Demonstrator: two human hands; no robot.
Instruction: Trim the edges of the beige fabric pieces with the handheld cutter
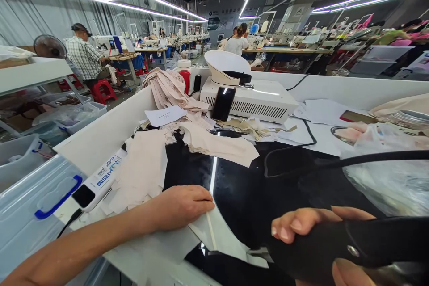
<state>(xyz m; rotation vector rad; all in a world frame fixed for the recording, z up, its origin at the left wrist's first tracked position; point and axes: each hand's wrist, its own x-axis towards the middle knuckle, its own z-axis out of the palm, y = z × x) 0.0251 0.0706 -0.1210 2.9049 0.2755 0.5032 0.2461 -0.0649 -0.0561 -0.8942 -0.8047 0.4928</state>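
My left hand (177,208) has its fingers pressed together on the upper end of a pale cut piece (217,230). A narrow cream strip (210,228) runs along that piece, which lies partly over the glossy black work surface (241,196). At the lower right, my right hand (301,223) is wrapped around a big black tool (375,243) with a round metal screw. A grey, blurred tip shows by the piece's right end, and I cannot make out the tool's kind. Stacked pale pink fabric pieces (140,165) lie beyond my left hand.
A phone (223,103) leans on a white vented box (250,98). A black cable (368,159) crosses at right, near a clear plastic bag (395,174). A white device (97,185) sits at the left edge. People sit at sewing tables beyond the white raised border (107,132).
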